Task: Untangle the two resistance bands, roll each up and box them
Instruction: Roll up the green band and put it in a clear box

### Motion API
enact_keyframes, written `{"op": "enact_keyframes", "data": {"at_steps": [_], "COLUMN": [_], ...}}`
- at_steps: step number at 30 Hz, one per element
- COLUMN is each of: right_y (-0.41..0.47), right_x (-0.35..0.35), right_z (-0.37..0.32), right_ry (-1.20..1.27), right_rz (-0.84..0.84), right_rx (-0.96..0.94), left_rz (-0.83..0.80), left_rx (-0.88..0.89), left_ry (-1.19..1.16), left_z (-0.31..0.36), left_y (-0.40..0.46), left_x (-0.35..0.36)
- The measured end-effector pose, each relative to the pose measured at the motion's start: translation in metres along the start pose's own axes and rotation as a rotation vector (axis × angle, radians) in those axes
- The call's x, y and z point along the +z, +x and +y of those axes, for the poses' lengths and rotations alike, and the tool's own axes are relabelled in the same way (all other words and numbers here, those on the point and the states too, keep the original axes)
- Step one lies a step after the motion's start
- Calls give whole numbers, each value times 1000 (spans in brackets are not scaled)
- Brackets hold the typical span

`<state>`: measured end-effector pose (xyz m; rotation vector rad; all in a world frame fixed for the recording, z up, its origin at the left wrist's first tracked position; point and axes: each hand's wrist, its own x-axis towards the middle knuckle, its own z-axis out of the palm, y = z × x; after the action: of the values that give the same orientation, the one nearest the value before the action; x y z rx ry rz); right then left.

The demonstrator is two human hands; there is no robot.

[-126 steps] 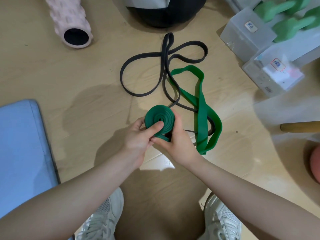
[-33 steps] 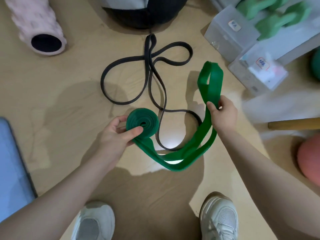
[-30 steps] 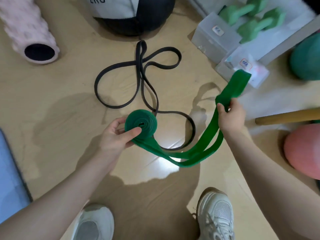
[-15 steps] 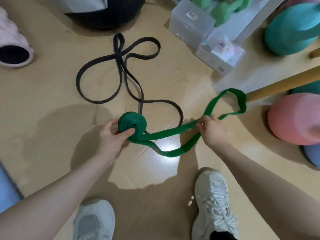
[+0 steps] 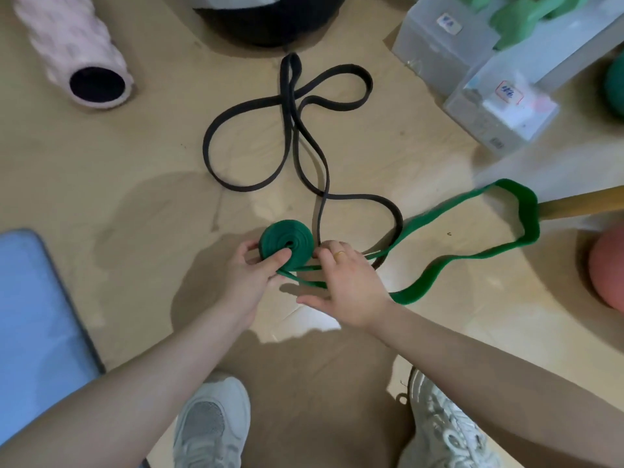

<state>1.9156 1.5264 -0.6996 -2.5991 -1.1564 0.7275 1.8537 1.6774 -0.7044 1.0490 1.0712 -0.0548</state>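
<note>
Head: left grip (image 5: 256, 275) holds green roll (image 5: 287, 243).

A single wide-angle view looked down from the person's head, tilted forward and steeply toward the pale wooden floor (image 5: 101, 170). It sat close above the work: both bare forearms entered from the bottom edge, with the left hand (image 5: 251, 276) and right hand (image 5: 347, 285) meeting near the middle of the frame, and the white mesh sneakers (image 5: 211, 423) showed directly beneath. Lens distortion bent the edges, where a pink ridged foam roller (image 5: 74, 45) lay at top left and clear plastic storage boxes (image 5: 499, 106) at top right. No second view shared the scene.
</note>
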Motion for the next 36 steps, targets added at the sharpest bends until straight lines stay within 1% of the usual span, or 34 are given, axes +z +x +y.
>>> {"op": "enact_keyframes", "data": {"at_steps": [1, 2, 3, 4, 6, 7, 10, 12, 14, 17, 19, 22, 25, 27, 28, 29, 31, 33, 36], "right_y": [7, 14, 19, 22, 25, 24, 21, 21, 21, 22, 21, 15, 11, 12, 13, 15, 19, 22, 21], "right_x": [-2, -2, -2, -1, 2, 4, 2, -4, -15, -31, -39, -43, -44, -46, -47, -48, -50, -50, -48], "right_z": [-7, -11, -14, -15, -14, -12, -4, 2, 7, 16, 18, 16, 11, 9, 7, 6, 2, -2, -6], "right_ry": [42, 42, 17, -29, -146, -178, -199, -134, -26, 158, 216, 196, 296, 339, 348, 363, 457, 572, 580], "right_rz": [-157, -267, -303, -287, -190, -168, -196, -222, -259, -248, -246, -262, -192, -105, -49, 14, 143, 250, 271], "right_rx": [62, 106, 124, 120, 60, 27, -19, 3, 69, 124, 108, 15, -22, -7, 9, 37, 131, 211, 219], "left_rz": [8, 21, 30, 34, 25, 21, -3, -29, -69, -213, -294, -384, -400, -342, -303, -277, -278, -286, -255], "left_rx": [-7, -16, -23, -29, -43, -47, -37, -30, -14, 20, 27, 2, 18, 63, 71, 56, -18, -85, -102], "left_ry": [-3, -3, -3, -12, -42, -54, -52, -3, 75, 194, 324, 462, 531, 479, 400, 291, 96, -12, -109], "left_z": [2, 3, 4, 4, 4, 5, 11, 12, 13, 19, 26, 41, 55, 57, 55, 52, 43, 35, 28], "left_y": [-1, -1, 0, 0, 0, -1, -1, 0, -1, -2, -3, -4, -8, -10, -12, -15, -22, -32, -40], "left_x": [-1, -2, -3, -5, -7, -8, -10, -12, -13, -13, -11, -6, -2, 1, 2, 3, 8, 13, 21]}}
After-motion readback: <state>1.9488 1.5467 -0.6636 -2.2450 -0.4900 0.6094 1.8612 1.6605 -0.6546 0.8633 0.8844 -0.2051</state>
